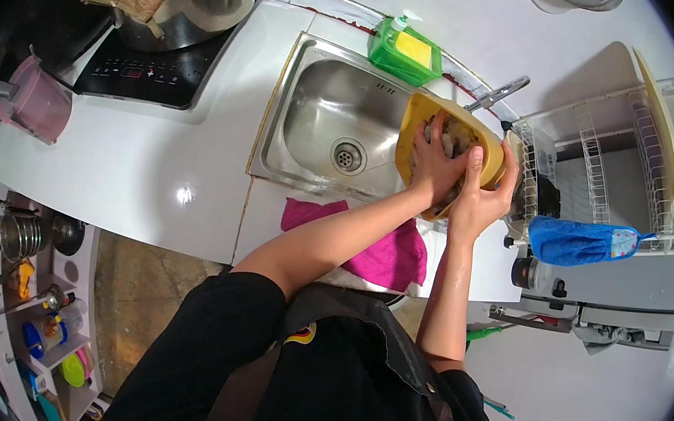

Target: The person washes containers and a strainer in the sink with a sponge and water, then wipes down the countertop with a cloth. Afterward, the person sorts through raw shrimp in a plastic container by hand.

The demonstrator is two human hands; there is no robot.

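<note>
A yellow plastic tub [405,156] is tilted over the right end of the steel sink [317,85]. Thumb and fingers of my right hand [482,197] grip its near right wall. Inside the tub, my left hand [437,168] lies with fingers apart over pale grey, glossy pieces [455,138] whose kind I cannot make out. My left palm hides some of them. Just behind the tub is the metal faucet [499,92], its base partly covered.
A green soap holder [406,49] with a yellow sponge stands behind the sink. A magenta cloth [386,253] lies at the counter's front edge. Left is an induction cooker [151,68] bearing a large pot. Right are a wire dish rack [592,163] and blue hand towel [580,243].
</note>
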